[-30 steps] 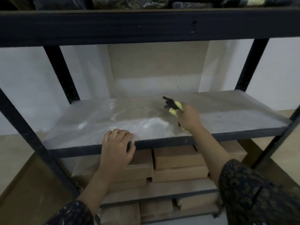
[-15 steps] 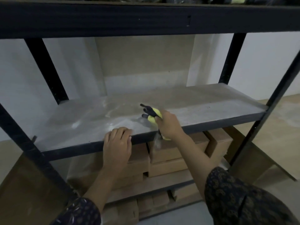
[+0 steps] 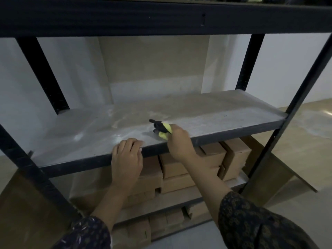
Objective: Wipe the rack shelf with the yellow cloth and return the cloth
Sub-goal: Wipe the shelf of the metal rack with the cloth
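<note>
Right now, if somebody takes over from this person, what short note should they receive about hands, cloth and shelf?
Left hand: fingers hooked over the front edge of the shelf, bracing.
Right hand: grips the yellow cloth, pressed on the shelf near the front edge.
Done: wiping under way; pale smears show across it.
Left: finish wiping, return the cloth; its place is not visible.

The cloth (image 3: 166,129) is bright yellow with black ends. The shelf (image 3: 215,112) is pale grey, streaked whitish toward nine o'clock, and edged in black like the rack frame (image 3: 161,17). Boxes (image 3: 179,169) at six o'clock are plain brown. The sleeves (image 3: 260,221) are dark with a small light print.
</note>
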Demonstrator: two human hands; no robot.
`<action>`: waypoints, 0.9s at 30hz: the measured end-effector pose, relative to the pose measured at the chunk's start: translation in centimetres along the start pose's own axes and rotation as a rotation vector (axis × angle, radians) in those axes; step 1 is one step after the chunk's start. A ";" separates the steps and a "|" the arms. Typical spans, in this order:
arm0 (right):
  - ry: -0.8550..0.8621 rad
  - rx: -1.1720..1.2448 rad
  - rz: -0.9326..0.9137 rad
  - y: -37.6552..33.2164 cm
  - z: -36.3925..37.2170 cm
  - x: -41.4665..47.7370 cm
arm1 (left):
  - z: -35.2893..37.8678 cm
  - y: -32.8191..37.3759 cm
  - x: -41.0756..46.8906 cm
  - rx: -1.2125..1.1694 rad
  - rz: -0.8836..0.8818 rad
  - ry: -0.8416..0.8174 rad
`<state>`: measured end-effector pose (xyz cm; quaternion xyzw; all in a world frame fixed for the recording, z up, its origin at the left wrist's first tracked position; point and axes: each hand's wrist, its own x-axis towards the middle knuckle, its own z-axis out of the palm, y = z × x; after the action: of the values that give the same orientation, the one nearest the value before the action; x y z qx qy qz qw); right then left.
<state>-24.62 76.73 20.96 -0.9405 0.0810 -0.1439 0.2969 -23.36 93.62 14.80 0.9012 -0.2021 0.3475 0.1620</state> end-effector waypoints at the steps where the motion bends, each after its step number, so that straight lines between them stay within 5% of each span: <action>1: -0.009 0.042 0.020 0.2 -0.4 0.6 | 0.0 0.0 0.0 -0.002 0.005 0.001; 5: 0.183 0.005 0.176 3.6 -2.9 3.6 | 0.1 -0.2 0.0 -0.003 0.007 -0.002; 8: 0.145 -0.204 0.204 4.5 -2.4 3.7 | 0.3 -0.2 0.0 -0.023 0.001 -0.001; 15: 0.006 -0.093 -0.057 -0.9 1.6 0.6 | 0.7 -0.1 -0.4 -0.034 -0.016 0.020; 18: -0.060 0.068 0.018 -0.9 -0.9 1.9 | 0.8 -0.3 -0.4 -0.046 0.007 0.038; 22: 0.207 0.127 0.174 3.9 -5.7 5.4 | 1.1 -0.4 -0.5 -0.041 0.011 0.063; 27: 0.173 -0.108 0.376 9.3 -6.0 7.5 | 1.4 -0.4 -0.6 -0.043 0.010 0.074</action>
<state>-20.12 64.20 21.95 -0.9075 0.2878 -0.1619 0.2598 -22.77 93.47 13.33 0.8829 -0.2079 0.3771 0.1869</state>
